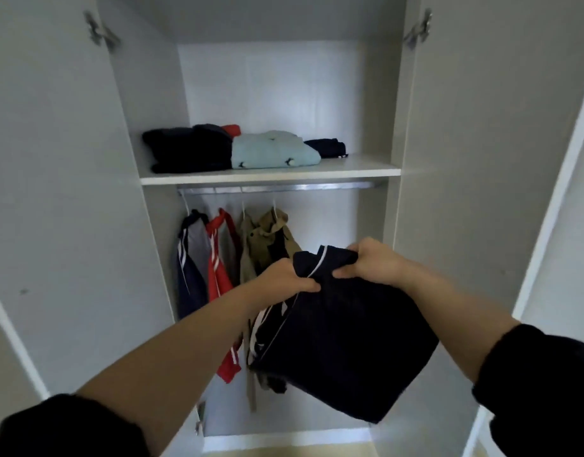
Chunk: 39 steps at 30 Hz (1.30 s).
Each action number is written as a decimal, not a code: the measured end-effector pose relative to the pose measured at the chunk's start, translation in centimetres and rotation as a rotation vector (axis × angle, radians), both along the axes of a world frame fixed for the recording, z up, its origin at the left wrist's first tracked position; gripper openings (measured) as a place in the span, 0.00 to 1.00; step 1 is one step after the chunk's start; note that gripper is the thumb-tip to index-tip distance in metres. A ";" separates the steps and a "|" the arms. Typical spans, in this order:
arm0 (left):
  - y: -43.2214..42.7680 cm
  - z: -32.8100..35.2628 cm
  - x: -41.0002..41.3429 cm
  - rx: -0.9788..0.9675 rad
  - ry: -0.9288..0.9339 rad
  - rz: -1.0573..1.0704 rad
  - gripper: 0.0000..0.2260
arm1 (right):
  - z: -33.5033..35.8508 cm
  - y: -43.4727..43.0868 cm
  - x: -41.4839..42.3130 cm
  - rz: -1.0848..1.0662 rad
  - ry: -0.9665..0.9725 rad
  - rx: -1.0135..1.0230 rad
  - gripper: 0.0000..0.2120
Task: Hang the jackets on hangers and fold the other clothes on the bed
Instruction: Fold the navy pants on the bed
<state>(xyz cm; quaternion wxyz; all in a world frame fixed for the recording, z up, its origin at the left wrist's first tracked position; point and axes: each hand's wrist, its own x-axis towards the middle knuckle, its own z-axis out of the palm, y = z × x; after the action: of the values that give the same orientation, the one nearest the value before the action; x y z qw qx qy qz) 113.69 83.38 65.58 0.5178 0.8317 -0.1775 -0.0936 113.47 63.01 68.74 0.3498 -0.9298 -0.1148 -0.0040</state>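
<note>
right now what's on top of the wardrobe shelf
Folded clothes on the shelf: a dark pile, a light blue top, a small dark piece. A red piece behind is mostly covered.

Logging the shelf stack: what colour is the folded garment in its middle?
The folded garment is pale aqua with small dark motifs; the head view shows it.

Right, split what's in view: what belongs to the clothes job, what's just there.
Job: dark navy garment with white piping, gripped by left hand and right hand; folded light-blue top and dark folded pile on the white shelf; red jacket, khaki jacket and navy-grey jacket on the metal rail.
Just there: open white wardrobe doors, metal door hinges.
</note>
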 end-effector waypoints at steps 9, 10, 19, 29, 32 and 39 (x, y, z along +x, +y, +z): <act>1.3 9.2 13.7 -0.247 -0.118 0.283 0.07 | 3.4 0.1 17.3 -0.242 -0.475 0.488 0.12; 1.7 10.2 15.1 -0.297 -0.127 0.301 0.06 | 3.5 -0.1 19.1 -0.315 -0.490 0.593 0.14; 5.7 18.9 29.7 -0.686 -0.012 0.229 0.15 | 5.6 0.8 31.6 -0.157 0.161 1.312 0.14; 10.1 26.6 45.6 -0.578 0.220 0.320 0.11 | 17.3 2.9 42.7 0.089 0.138 1.402 0.33; 11.3 28.0 48.9 -0.468 0.165 0.393 0.07 | 19.1 4.1 45.5 0.060 0.163 1.390 0.28; 13.3 27.5 54.7 0.271 -0.230 0.570 0.24 | 18.8 7.1 50.7 -0.128 0.185 1.060 0.05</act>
<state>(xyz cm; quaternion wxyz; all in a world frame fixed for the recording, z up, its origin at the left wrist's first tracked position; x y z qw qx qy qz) 168.40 96.66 93.09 0.3843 0.9143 0.0190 0.1267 164.20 70.12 87.51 0.7787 -0.6274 -0.0087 -0.0009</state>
